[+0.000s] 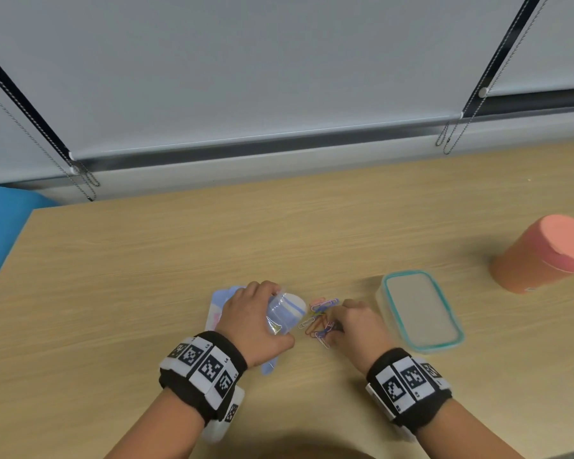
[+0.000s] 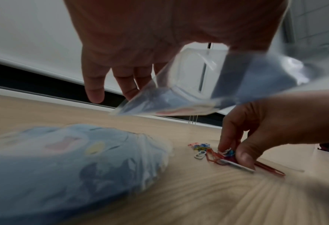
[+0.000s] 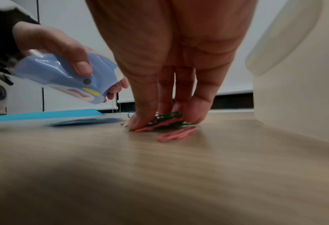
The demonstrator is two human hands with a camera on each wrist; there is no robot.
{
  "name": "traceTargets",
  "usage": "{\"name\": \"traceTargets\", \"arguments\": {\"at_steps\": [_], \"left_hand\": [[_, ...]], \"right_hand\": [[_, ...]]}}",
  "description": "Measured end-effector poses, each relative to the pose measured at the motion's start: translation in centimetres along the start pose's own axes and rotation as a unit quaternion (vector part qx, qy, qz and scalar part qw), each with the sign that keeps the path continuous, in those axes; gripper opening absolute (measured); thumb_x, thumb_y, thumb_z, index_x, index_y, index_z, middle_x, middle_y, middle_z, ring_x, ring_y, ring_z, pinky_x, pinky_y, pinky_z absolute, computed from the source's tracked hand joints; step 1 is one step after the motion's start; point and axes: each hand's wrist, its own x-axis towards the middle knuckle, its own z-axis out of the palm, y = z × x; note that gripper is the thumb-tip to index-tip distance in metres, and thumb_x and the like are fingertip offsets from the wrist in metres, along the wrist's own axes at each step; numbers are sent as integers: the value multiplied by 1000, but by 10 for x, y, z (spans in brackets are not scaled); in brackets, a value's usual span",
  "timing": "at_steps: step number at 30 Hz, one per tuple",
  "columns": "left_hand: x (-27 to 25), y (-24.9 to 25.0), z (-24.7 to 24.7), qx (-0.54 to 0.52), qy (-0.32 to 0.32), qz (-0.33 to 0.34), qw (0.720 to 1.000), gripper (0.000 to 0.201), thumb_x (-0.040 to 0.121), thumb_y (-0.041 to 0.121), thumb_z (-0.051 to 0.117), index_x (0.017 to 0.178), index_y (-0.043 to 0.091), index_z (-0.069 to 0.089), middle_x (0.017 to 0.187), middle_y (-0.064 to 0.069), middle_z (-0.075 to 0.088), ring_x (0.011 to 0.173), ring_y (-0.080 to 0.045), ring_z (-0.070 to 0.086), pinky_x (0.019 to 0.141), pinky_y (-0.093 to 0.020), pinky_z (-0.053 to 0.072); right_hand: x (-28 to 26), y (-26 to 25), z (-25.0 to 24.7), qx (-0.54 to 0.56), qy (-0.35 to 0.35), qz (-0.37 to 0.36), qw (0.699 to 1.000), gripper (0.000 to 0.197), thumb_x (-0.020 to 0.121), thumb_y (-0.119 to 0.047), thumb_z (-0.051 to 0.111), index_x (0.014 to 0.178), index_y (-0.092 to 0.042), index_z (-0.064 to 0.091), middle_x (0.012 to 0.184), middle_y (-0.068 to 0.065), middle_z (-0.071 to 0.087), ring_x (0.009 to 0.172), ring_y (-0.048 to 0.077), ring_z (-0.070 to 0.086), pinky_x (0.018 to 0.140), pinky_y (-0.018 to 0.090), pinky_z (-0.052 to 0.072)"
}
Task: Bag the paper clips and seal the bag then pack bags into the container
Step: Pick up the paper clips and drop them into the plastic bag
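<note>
- Left hand [image 1: 256, 321]: lifted off the table [image 1: 146, 260], thumb and fingers curled round a small blue bag [image 1: 284, 314]. The bag's mouth tilts toward the clips, apparently so that a load can go straight in. The thumb [image 3: 78, 64] presses on the bag's printed face; the fingers [image 2: 128, 85] run behind it.
- Bag, seen from the left wrist [image 2: 188, 91]: clear, bulged into a pocket, with nothing showing inside. Whether the mouth is fully parted I cannot tell.
- Right hand [image 1: 358, 326]: palm down on the table, fingertips [image 3: 140, 121] drawn together on the clips, pinching up a cluster. The thumb [image 2: 244, 158] closes from the near side.
- Clips [image 1: 320, 318]: a loose, many-coloured pile on the table between the two hands, just beside the bag's mouth. Green and pink ones [image 3: 169, 120] lie under the right fingertips; one pink clip [image 3: 177, 134] lies free, nearer the wrist.
- Spare bags [image 2: 63, 167]: a flat blue stack on the table under and left of the left hand, close by for the next fill.
- Container [image 1: 421, 313]: clear, teal-rimmed, open, just right of the right hand. No bags show in it, so packing looks not yet begun.
- Cup [image 1: 544, 256]: orange with a pink top, on its side, well apart at the far right.
- Judgement: filling step, early in the task.
</note>
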Motion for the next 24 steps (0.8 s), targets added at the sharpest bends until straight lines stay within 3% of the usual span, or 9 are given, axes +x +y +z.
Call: {"name": "traceTargets", "arguments": {"at_steps": [2,6,10,12,17,20,24], "left_hand": [[-1,1,2,-2,-4,-6,1000,70,53,47,60,118,29,40,109,10,47,104,-15,43,94,-31,38],[-1,4,5,2,-9,-8,1000,71,53,47,60,118,29,40,110,9,48,104,-15,44,94,-30,37],[0,6,2,23,-6,-5,1000,73,52,48,59,120,30,39,109,10,46,105,-15,43,95,-30,35],[0,5,1,29,1,-5,1000,75,51,49,60,120,31,38,110,11,45,105,-14,42,95,-30,34],[2,9,1,29,14,-1,999,75,49,49,61,117,30,37,110,10,44,104,-14,42,94,-29,33],[2,18,3,27,19,13,999,75,48,49,62,116,29,36,109,10,43,103,-15,41,91,-27,32],[2,39,4,2,62,35,997,77,46,58,53,113,26,35,105,10,41,99,-15,40,87,-29,34]], "right_hand": [[1,0,-1,-12,3,1,1000,19,79,-23,63,92,-9,64,103,7,61,103,26,51,77,31,39],[4,0,-1,-29,6,-10,1000,17,86,-21,57,91,-6,63,101,11,60,99,30,56,75,36,43],[1,2,-4,5,66,-16,998,11,86,-16,56,84,-7,61,91,10,60,86,32,59,65,36,40],[0,3,-8,44,90,-12,995,12,85,-17,61,78,-8,62,84,9,62,78,31,60,65,38,45],[-3,0,-35,181,96,47,978,17,85,-15,65,70,-12,59,68,4,64,65,21,58,59,27,41],[-6,-13,-57,328,104,42,938,17,88,-12,62,71,-11,59,59,5,66,53,14,63,46,16,41],[-4,-36,-74,511,135,44,848,17,89,-4,59,73,-6,56,54,10,61,39,11,58,37,18,41]]}}
